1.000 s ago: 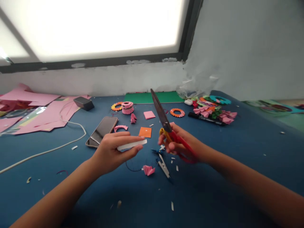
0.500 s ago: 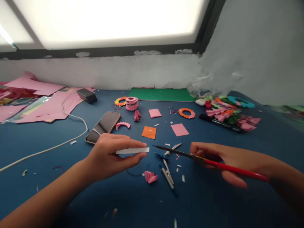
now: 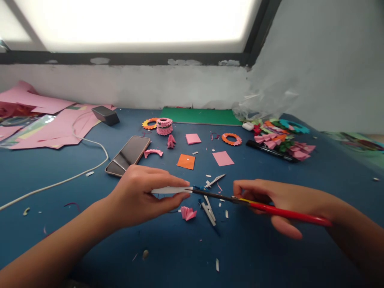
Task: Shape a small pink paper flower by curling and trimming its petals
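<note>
Pinching one white paper strip [image 3: 168, 190] in the left hand [image 3: 142, 196], fingers above and thumb below, just left of mid-frame. Gripping one pair of red-handled scissors [image 3: 288, 213] in the right hand [image 3: 288, 200], lower right of centre, tip overlapping the strip's right end. Can't tell if actually biting into the paper.

Compared with half a second ago: tip just short of the strip back then, right up on it now.

Rest of the desk [image 3: 264, 256], counted: one phone [image 3: 129, 155] left of centre, one orange square [image 3: 186, 161] and two pink squares [image 3: 223, 158] around the middle, one orange-and-pink ring [image 3: 232, 143] a bit higher and to the right, one black marker [image 3: 271, 151] at right. Also something silver and pointy [image 3: 208, 214] near the scissors blade, can't tell how many pieces. Any print on the marker too small to read.
</note>
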### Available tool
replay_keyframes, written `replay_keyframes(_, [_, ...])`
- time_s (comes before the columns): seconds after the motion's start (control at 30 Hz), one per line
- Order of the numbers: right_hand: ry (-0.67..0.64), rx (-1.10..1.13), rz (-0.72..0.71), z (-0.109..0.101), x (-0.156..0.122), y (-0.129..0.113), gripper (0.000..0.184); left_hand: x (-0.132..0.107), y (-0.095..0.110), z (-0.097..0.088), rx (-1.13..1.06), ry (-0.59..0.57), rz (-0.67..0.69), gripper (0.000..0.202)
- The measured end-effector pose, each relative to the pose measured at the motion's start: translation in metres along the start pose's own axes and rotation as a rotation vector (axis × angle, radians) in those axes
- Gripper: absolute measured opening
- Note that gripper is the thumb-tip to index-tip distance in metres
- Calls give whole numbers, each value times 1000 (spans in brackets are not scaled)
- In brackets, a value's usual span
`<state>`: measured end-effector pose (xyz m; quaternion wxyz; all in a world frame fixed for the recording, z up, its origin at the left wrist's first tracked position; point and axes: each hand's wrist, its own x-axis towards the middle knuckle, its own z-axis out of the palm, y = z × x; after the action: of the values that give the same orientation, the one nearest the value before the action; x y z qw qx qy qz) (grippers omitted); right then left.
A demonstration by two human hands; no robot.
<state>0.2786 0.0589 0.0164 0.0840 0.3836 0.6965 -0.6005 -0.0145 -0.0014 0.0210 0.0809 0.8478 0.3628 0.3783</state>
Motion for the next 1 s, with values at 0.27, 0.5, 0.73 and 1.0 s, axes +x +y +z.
replay_keyframes(0.27, [25,-69,3,3,1,-2,33,-2,-1,-3,-7,-80,32,12])
replay_keyframes(0.5, [64,-99,64,6,1,-5,43,-1,-4,0,-45,-70,91,13])
replay_keyframes(0.73, [106,-126,103,8,-2,-7,50,0,-4,1,-22,-62,102,12])
replay_keyframes(1.0, [151,-169,92,8,-2,-1,56,1,-5,1,7,-59,125,11])
